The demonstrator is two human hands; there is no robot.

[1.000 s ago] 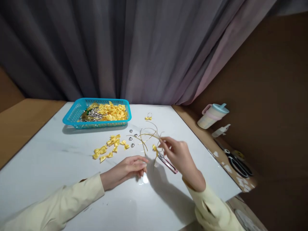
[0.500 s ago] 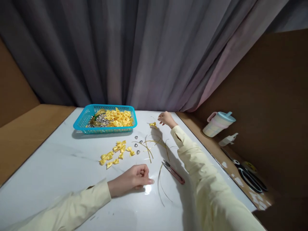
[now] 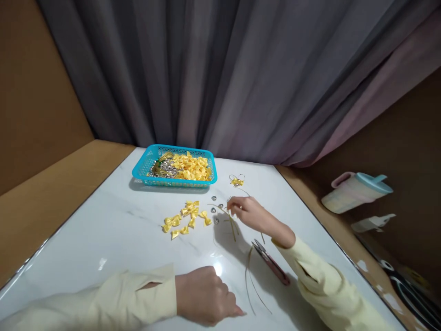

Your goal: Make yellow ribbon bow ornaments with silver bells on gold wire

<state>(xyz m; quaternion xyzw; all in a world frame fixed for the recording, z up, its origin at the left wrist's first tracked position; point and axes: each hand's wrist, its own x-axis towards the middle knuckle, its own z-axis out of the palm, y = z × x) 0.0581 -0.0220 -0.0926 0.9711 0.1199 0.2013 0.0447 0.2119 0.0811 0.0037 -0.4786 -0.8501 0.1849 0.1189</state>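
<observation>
My right hand (image 3: 246,212) is over the loose gold cords (image 3: 233,225), its fingers bent down and drawn together at the cord ends. What is between its fingertips is too small to tell. Small silver bells (image 3: 213,210) lie just left of it. Yellow ribbon bows (image 3: 190,209) are scattered farther left. Close to the front edge of the view, my left hand (image 3: 206,296) rests palm down in a loose fist, with nothing visible in it. Thread snips (image 3: 272,263) with pink handles lie between the hands and my right sleeve, beside a bent cord (image 3: 248,271).
A blue basket (image 3: 174,183) of yellow bows, silver bells and gold cord stands at the back left. One yellow bow with cord loops (image 3: 237,182) lies right of it. A tumbler (image 3: 354,193), a squeeze bottle (image 3: 372,224) and black scissors (image 3: 409,294) line the right side.
My right hand went to the bow at the back, then came back to the cords. That bow now lies there by itself. My left hand turned palm down. The view swung right.
</observation>
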